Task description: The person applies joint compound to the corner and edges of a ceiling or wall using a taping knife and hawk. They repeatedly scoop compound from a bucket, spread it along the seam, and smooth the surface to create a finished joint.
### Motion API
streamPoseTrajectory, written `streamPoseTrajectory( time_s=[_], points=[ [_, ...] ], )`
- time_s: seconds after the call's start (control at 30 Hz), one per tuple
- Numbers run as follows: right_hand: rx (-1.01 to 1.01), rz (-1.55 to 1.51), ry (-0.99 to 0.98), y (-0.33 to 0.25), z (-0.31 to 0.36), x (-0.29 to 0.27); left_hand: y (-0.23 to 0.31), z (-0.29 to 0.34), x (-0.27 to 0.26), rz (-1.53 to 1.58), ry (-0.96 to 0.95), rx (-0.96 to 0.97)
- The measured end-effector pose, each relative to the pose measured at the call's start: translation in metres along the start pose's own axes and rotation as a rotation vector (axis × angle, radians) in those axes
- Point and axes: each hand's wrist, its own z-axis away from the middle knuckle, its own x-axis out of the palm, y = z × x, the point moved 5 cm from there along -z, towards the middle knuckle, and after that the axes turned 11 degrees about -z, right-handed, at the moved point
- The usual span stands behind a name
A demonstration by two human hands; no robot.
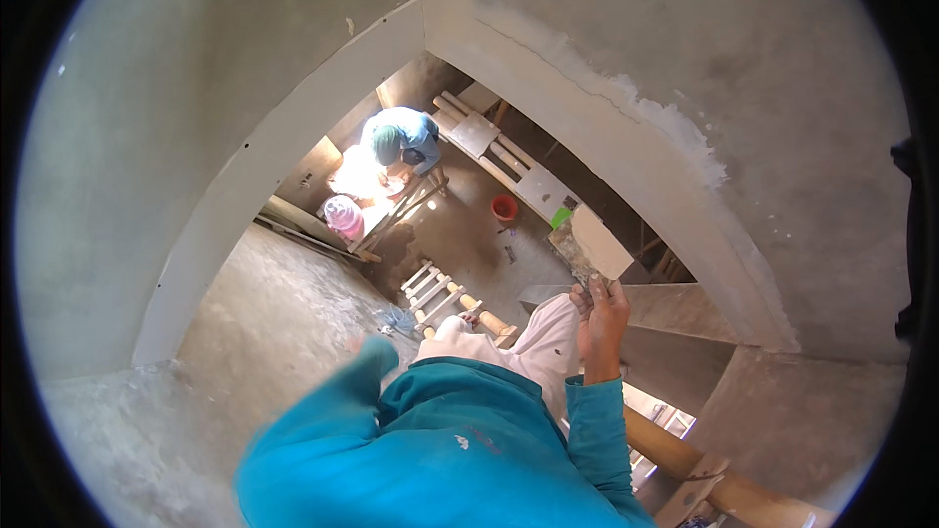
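Observation:
My right hand [603,321], raised in front of my right leg, is closed around the near end of a flat, rectangular plastering trowel [573,246]. Its face looks grey and mottled, with a pale cream layer along the right side. My left hand [354,343] is a small smear of motion beyond the teal sleeve, close to the grey wall on the left; its fingers cannot be made out. Above me, a smooth pale band [533,44] follows the edge of the opening, with rough white plaster [675,132] along its right border.
A wooden ladder [430,295] stands below my legs. On the floor further down, a person [396,137] bends beside a pink bucket [342,216]. A red bucket [504,207] stands near a plank scaffold [538,188]. A thick bamboo pole [660,445] runs at lower right.

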Motion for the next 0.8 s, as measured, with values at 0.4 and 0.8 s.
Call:
streamPoseTrajectory(
  time_s=[0.4,0.8],
  points=[
    [-0.014,0.075,-0.153,0.008,-0.009,0.034,-0.101,0.036,0.018,0.330,0.116,-0.230],
    [-0.020,0.050,-0.160,-0.011,0.004,0.039,0.108,0.030,-0.189,0.804,0.299,0.663]
  ],
)
